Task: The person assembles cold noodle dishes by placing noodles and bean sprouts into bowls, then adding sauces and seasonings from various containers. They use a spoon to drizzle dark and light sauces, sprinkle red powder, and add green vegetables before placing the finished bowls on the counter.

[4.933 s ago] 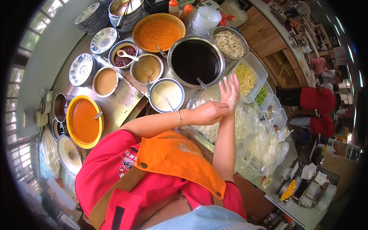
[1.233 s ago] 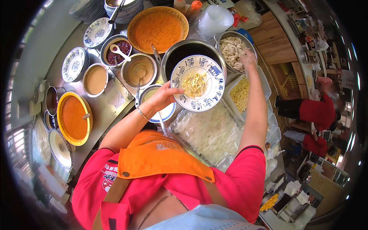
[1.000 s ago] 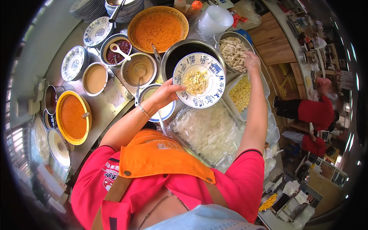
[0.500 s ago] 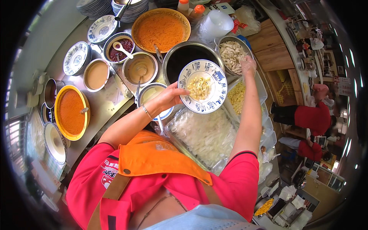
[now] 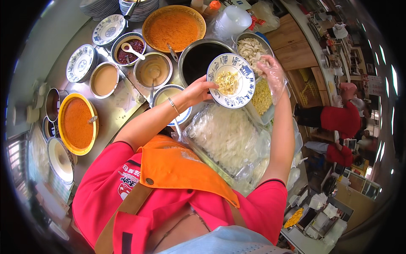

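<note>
My left hand (image 5: 197,92) grips the near-left rim of a white plate with blue patterns (image 5: 243,70), thumb on top. Pale yellow bean sprouts (image 5: 227,82) lie in a small heap at its middle. My right hand (image 5: 273,77), in a clear plastic glove, has its fingers closed around some pale, chunky food pieces, just right of the plate. More of these pale pieces (image 5: 249,46) fill a metal bowl beyond that hand. Chopped yellow food (image 5: 262,98) sits in a clear container below it. White translucent noodle-like strips (image 5: 224,137) lie in a plastic-lined tray under the plate.
A large pot of dark liquid (image 5: 198,59) stands behind the plate. Bowls of brown sauce (image 5: 158,65), red chili (image 5: 136,46) and orange powder (image 5: 173,27) crowd the counter. Stacked plates (image 5: 80,63) stand left. People in red (image 5: 338,120) are far right.
My right hand has lifted out of the metal bowl with pale pieces and come nearer the plate. My left hand has moved the plate slightly right and away from me.
</note>
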{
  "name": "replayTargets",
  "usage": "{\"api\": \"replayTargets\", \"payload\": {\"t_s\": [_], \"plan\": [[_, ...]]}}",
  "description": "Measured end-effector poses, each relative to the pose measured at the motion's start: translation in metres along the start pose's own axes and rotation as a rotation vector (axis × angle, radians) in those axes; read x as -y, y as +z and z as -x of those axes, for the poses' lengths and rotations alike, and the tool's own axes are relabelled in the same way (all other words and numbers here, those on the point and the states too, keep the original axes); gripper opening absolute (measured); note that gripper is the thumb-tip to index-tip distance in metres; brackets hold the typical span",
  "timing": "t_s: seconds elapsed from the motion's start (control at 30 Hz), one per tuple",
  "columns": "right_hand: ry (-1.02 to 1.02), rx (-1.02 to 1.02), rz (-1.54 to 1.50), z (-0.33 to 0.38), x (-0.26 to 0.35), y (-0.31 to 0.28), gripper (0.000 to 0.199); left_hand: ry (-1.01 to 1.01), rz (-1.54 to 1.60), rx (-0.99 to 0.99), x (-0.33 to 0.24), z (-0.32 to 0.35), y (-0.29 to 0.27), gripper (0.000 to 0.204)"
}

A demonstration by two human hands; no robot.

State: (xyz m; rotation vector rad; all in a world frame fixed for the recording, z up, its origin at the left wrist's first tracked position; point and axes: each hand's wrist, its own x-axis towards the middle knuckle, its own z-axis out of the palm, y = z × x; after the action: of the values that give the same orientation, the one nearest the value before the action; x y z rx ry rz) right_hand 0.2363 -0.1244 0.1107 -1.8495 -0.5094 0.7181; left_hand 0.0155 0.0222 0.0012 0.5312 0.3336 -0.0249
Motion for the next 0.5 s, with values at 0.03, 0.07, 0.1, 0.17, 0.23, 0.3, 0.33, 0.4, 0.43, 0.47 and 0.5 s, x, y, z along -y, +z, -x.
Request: {"api": "replayTargets", "payload": {"t_s": [0.03,0.07,0.1,0.17,0.23,0.3,0.33,0.4,0.43,0.47,0.5], "plan": [[0.049,0.027,0.051,0.017,0.009,0.015,0.029,-0.009,0.003,0.014,0.001,-0.001,0.000,0.051],[0.014,0.088,0.143,0.027,0.007,0.024,0.029,-0.022,0.004,0.032,0.003,-0.003,0.001,0.050],[-0.018,0.146,0.233,0.035,0.000,0.025,0.029,-0.038,0.004,0.053,0.005,-0.004,0.005,0.050],[-0.261,0.115,0.520,0.043,-0.020,0.024,0.029,-0.051,0.027,0.081,0.007,-0.002,0.009,0.049],[-0.192,0.100,0.641,0.059,-0.010,0.033,0.028,-0.060,0.039,0.094,0.009,0.001,0.009,0.049],[-0.111,0.059,0.548,0.071,-0.006,0.037,0.027,-0.078,0.033,0.108,0.010,0.005,0.008,0.048],[-0.149,0.043,0.607,0.080,0.000,0.037,0.027,-0.080,0.038,0.121,0.010,0.005,0.008,0.048],[-0.250,0.062,0.743,0.099,0.000,0.044,0.028,-0.103,0.039,0.145,0.012,0.007,0.007,0.047],[-0.277,0.055,0.694,0.107,0.000,0.047,0.028,-0.105,0.044,0.160,0.012,0.006,0.007,0.046],[-0.293,0.035,0.641,0.118,0.002,0.049,0.029,-0.125,0.047,0.178,0.012,0.007,0.009,0.045],[-0.304,0.019,0.584,0.128,0.001,0.051,0.029,-0.147,0.052,0.188,0.012,0.008,0.008,0.044]]}}
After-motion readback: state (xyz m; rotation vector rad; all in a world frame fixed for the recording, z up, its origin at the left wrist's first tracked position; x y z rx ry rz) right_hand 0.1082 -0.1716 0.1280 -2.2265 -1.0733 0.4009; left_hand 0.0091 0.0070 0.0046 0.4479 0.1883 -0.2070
